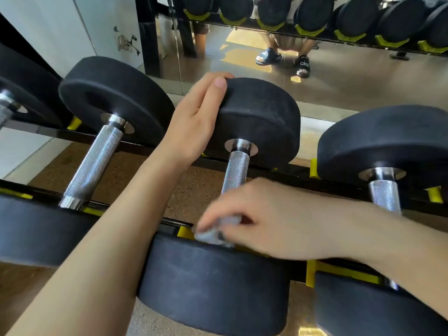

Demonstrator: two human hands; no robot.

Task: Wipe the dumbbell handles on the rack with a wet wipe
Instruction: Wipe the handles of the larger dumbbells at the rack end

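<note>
The dumbbell handle (236, 169) sits mid-rack while your left hand (198, 120) lies flat-fingered on the far head (257, 117), likely steadying it, and your right hand (264, 219) pinches the wet wipe (213, 232) at the handle's near end.

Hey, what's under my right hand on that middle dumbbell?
The right hand pinches a crumpled wet wipe over the middle dumbbell's handle. The handle's lower stretch is hidden beneath hand and wipe.

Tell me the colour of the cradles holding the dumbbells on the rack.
Yellow cradles, seen in the head view, on a black rack.
</note>
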